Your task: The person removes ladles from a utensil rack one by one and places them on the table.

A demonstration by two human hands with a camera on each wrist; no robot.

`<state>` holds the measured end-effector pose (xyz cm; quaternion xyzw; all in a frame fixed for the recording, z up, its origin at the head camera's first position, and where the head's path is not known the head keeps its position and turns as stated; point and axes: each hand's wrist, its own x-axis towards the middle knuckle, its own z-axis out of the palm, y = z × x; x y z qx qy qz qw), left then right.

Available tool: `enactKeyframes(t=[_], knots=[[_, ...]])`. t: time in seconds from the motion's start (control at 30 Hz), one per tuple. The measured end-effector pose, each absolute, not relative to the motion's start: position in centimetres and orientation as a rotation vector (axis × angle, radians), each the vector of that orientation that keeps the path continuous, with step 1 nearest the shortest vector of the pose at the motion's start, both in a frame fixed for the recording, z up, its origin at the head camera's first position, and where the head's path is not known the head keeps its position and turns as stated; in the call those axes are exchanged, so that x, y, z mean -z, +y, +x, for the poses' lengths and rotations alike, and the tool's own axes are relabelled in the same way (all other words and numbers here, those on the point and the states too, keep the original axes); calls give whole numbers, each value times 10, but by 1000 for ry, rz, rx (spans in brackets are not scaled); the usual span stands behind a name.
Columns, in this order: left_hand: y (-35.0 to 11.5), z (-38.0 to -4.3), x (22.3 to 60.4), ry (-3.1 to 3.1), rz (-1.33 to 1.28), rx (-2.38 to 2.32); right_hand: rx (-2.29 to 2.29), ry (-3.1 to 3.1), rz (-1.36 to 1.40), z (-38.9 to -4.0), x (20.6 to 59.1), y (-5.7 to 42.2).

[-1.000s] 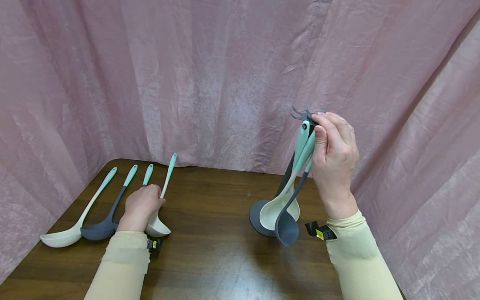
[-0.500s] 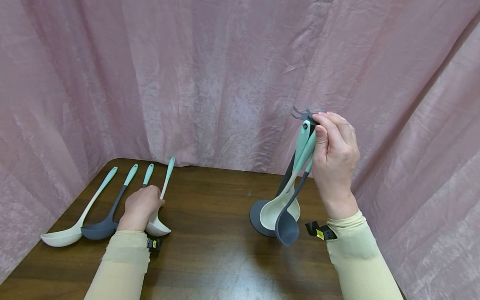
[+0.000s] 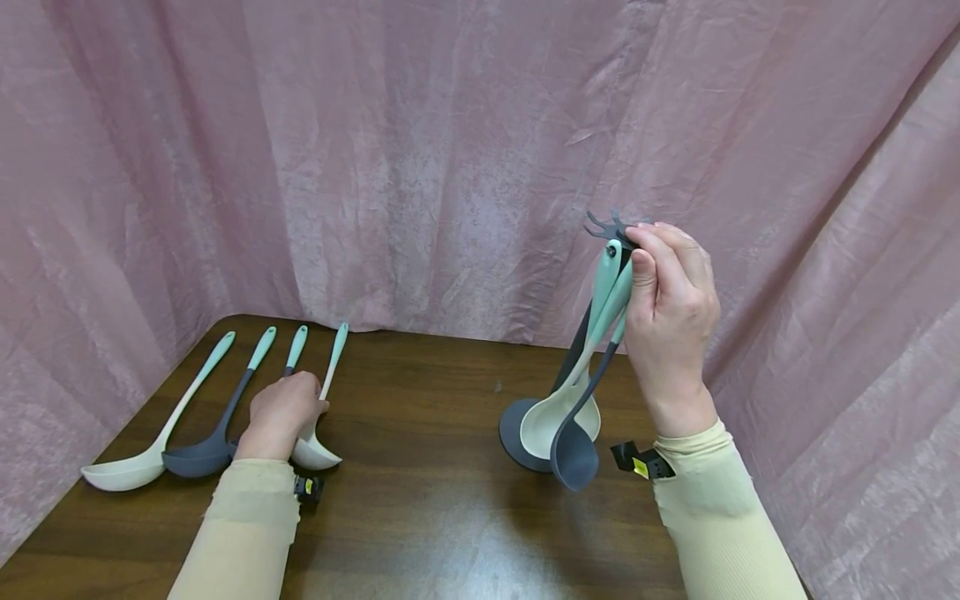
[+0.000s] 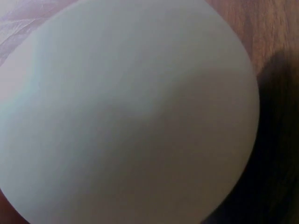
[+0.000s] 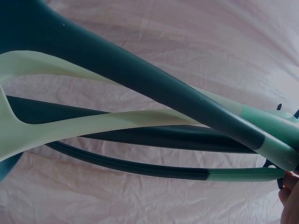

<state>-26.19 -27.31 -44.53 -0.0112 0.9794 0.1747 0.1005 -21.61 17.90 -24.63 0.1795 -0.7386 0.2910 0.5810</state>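
My left hand [image 3: 283, 410] grips the stem of a white ladle [image 3: 317, 454] with a mint-green handle, at the right end of a row of ladles on the table. In the left wrist view its pale bowl [image 4: 135, 107] fills most of the picture, blurred. My right hand [image 3: 671, 321] is at the top of a dark grey utensil stand [image 3: 516, 435], thumb and fingers pinching its hooked crown [image 3: 609, 227]. White and grey utensils hang there; a grey ladle [image 3: 575, 457] faces front. In the right wrist view my fingertips are beside one green handle end [image 5: 247, 174].
Further left lie a white ladle [image 3: 127, 473] and a grey ladle [image 3: 198, 460]. Another utensil's green handle [image 3: 296, 346] shows behind my left hand, its lower part hidden. Pink curtains [image 3: 450, 167] stand behind and beside the wooden table [image 3: 420, 467].
The handle end of the white ladle in my left hand has come down toward the table and slightly left, while its bowl stays put. My right hand and the stand have barely moved.
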Motion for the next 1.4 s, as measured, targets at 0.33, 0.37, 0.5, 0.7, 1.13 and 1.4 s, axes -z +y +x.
enactKeyframes(t=[0.33,0.37,0.5,0.7,1.13,1.4], knots=[[-272,-256,442,2881,-28,-508,-679,-1727,418,-216,247,178],[-272,-256,442,2878,-27,-509,-679,-1728,418,-216,247,178],[-273,-257,444,2870,-19,-512,-679,-1731,417,-216,247,178],[-272,-256,444,2863,-16,-512,-672,-1746,408,-215,247,178],[-275,-254,433,2957,-20,-546,-662,-1756,406,-215,246,178],[-271,-252,424,3032,-37,-544,-648,-1783,479,-216,243,185]])
